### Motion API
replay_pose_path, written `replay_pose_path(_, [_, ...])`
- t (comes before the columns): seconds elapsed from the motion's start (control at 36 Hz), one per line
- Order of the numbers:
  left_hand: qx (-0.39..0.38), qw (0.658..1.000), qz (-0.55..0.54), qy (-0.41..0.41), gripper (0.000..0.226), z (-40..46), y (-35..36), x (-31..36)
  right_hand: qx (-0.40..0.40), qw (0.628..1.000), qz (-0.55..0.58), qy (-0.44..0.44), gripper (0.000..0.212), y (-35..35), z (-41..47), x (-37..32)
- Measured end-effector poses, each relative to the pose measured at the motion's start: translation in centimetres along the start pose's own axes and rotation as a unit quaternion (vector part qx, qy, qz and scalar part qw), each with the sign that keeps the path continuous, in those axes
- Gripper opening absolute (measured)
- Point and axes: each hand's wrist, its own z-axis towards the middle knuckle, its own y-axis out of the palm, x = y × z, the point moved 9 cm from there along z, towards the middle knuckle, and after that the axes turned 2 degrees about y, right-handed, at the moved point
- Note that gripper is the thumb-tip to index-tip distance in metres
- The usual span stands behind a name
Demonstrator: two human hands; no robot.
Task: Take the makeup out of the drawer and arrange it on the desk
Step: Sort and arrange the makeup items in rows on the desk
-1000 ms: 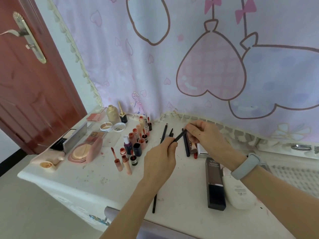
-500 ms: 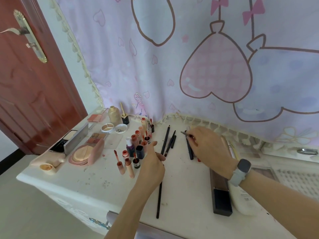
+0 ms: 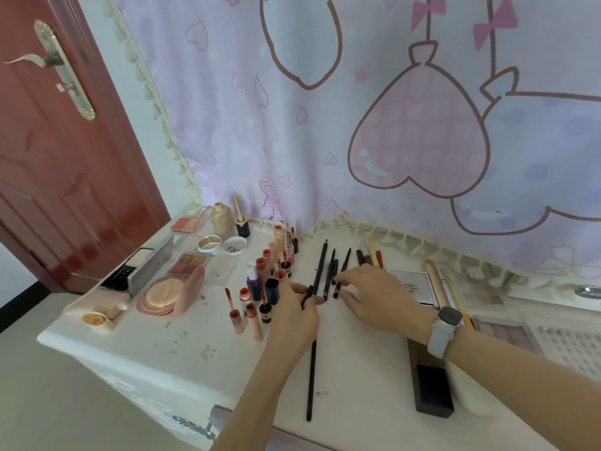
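White desk (image 3: 182,346) crowded with makeup, pink heart curtain (image 3: 325,125) behind, red door (image 3: 58,164) left. Left hand (image 3: 294,315) pinches a dark pencil (image 3: 320,271); right hand (image 3: 379,296) fingers spread over the pencils.

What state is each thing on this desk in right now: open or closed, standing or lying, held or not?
Left hand: grips a dark pencil.
Dark pencil: held, lying along the desk.
Right hand: fingertips on a short pencil.
Short pencil: lying, touched.
Long brush: lying flat, untouched.
Pink compact: lid open.
Lip glosses: mostly standing upright.
Black box: lying flat.
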Motion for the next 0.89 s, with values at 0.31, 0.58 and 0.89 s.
replay_pose_path(0.31, [0.051,0.951,0.285,0.113,0.019,3.3,3.7,5.0,0.053,0.978,0.108,0.172,0.023,-4.2,0.5,7.7])
replay_pose_path(0.58, [0.057,0.897,0.423,0.117,0.03,5.7,6.4,4.4,0.026,0.976,0.094,0.194,0.021,-2.3,0.3,9.3])
replay_pose_path(0.89, [0.064,0.901,0.404,0.146,0.032,5.8,6.3,4.0,0.002,0.986,0.071,0.151,0.026,-0.7,1.8,8.1])
